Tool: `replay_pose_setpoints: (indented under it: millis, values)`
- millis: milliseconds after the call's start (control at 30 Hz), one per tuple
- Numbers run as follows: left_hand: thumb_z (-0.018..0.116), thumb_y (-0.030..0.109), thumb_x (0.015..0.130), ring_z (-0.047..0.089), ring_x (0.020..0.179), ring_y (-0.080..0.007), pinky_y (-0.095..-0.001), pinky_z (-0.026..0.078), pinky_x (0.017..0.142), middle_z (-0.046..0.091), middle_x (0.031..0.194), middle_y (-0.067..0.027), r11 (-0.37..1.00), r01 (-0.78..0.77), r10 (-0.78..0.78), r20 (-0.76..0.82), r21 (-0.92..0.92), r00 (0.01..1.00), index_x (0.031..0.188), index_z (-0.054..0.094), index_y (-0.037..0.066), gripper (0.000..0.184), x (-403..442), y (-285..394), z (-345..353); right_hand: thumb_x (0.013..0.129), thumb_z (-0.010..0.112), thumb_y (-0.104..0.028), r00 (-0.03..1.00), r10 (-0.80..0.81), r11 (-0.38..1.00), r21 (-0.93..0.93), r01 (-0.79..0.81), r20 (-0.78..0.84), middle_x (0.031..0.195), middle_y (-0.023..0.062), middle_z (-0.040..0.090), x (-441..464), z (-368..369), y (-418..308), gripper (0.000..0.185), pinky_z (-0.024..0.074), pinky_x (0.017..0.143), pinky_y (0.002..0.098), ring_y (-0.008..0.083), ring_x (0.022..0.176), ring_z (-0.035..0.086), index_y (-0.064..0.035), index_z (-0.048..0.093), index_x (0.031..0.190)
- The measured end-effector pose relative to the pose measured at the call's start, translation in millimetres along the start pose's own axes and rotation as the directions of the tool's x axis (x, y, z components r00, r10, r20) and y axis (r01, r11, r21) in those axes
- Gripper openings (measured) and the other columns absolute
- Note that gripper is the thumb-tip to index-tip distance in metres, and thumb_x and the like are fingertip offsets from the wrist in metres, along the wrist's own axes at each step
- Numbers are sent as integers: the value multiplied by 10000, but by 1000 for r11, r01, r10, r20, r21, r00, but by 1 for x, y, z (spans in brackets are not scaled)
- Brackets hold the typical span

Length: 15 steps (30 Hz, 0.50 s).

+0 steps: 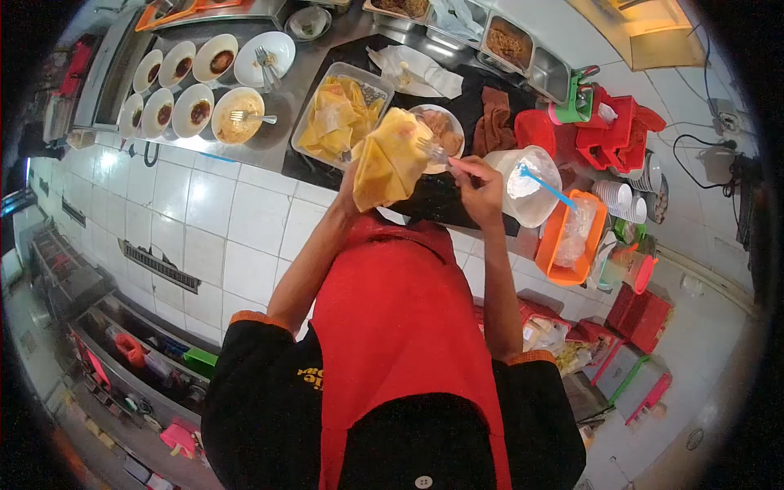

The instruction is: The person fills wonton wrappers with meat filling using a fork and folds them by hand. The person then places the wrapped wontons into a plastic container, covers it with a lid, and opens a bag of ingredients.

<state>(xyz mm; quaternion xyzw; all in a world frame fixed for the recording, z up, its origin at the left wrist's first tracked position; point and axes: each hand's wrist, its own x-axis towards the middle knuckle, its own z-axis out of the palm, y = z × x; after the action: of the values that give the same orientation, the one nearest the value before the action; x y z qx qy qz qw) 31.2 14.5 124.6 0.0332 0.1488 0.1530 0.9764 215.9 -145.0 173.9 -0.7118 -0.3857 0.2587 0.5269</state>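
My left hand (349,194) is closed under a stack of yellow wonton wrappers (385,167), which hides most of its fingers. Between the fingers of my right hand (480,189) is a fork (433,152), its tines over the wrappers' right side. Behind the fork sits a white bowl (461,129) of pinkish minced filling (439,124). Left of the wrappers, a clear plastic tub (384,88) holds more yellow wrappers (335,118). To the right of my right hand stands a white tub (549,184) of white contents with a blue-handled utensil (545,186).
Several bowls (191,110) with dark sauce stand on the left counter, beside a white plate (278,53) with cutlery. A brown cloth (495,122) and crumpled paper (416,72) lie at the back. An orange basket (563,269) and red bins (608,131) crowd the right.
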Motion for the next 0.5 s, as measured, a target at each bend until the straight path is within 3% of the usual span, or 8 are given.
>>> replay_pose_setpoints:
  millis: [33, 100, 133, 200, 300, 367, 500]
  values:
    - [388, 385, 1042, 615, 1147, -291, -420, 535, 948, 560, 1326, -165, 996, -46, 48, -32, 75, 998, 1418, 411, 37, 513, -1, 4, -3, 882, 644, 35, 1000, -1, 1000, -1, 1, -3, 908, 103, 697, -2, -8, -6, 198, 464, 609, 227, 111, 690, 577, -9, 728, 1056]
    - [401, 381, 1038, 632, 1117, -281, -403, 549, 923, 574, 1302, -166, 984, -90, 100, -59, 152, 993, 1406, 428, 27, 512, -5, 15, -15, 897, 613, 46, 991, 96, 976, 187, -111, 91, 902, 92, 690, -2, -21, -21, 233, 433, 556, 210, 76, 622, 522, -17, 715, 1097]
    - [419, 368, 1034, 642, 1094, -264, -383, 554, 906, 591, 1274, -157, 924, -48, 71, -47, 381, 996, 1380, 458, 16, 495, -10, 21, -20, 903, 588, 55, 994, 27, 969, 243, -53, 109, 902, 88, 689, 0, -23, -31, 277, 417, 528, 204, 66, 591, 507, -30, 700, 1141]
    - [437, 355, 1030, 652, 1071, -247, -364, 559, 889, 608, 1245, -149, 808, 1, 26, -37, 589, 999, 1354, 488, 5, 480, -12, 18, -19, 918, 587, 37, 988, 28, 982, 182, -56, 153, 898, 86, 689, 10, -27, -54, 258, 408, 517, 204, 66, 572, 500, -34, 702, 1138]
    - [456, 338, 1023, 664, 1032, -215, -328, 566, 854, 630, 1199, -130, 769, -6, 102, -115, 639, 988, 1308, 535, -3, 451, -16, 10, 18, 928, 559, 49, 980, 14, 998, 62, -27, 200, 870, 68, 686, 19, -22, -53, 275, 385, 491, 202, 64, 535, 479, -64, 714, 1126]
    - [463, 306, 1021, 662, 1038, -216, -326, 564, 862, 629, 1205, -125, 863, 15, 67, -144, 506, 987, 1324, 522, -7, 439, -14, 13, 13, 914, 541, 82, 981, 44, 996, 70, -58, 190, 832, 51, 673, 22, -18, -53, 323, 373, 493, 200, 63, 541, 475, -78, 717, 1130]
    - [445, 309, 1025, 653, 1069, -233, -350, 562, 885, 612, 1242, -140, 915, -52, 103, -106, 400, 989, 1359, 486, -5, 460, -13, 8, 5, 893, 546, 101, 993, -13, 997, -80, 23, 117, 918, 58, 653, 9, -2, -63, 330, 412, 570, 208, 84, 653, 527, -59, 721, 1123]
